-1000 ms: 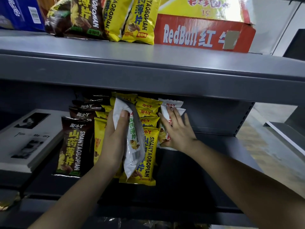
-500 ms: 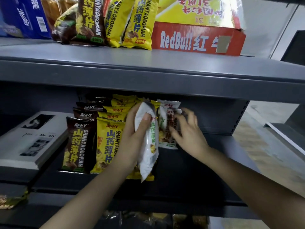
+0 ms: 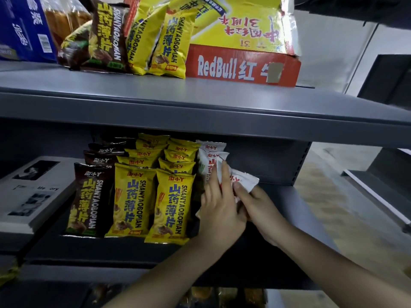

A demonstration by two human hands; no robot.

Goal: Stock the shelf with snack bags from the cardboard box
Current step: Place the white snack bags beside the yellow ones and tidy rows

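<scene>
The white bag point(image 3: 243, 182) you hold carries red print, like the white bags point(image 3: 212, 150) at the right end of the row. Left of them you see yellow bags point(image 3: 171, 203) with blue lettering, then dark brown bags point(image 3: 89, 196) with yellow lettering. The shelf point(image 3: 200, 107) is plain grey. Above, the cardboard box point(image 3: 242, 65) is red with white letters and yellow flaps. At far left is a blue carton point(image 3: 22, 30).

Your 1 head camera sits close to the grey shelf point(image 3: 200, 107), facing its front edge and looking slightly down.
</scene>
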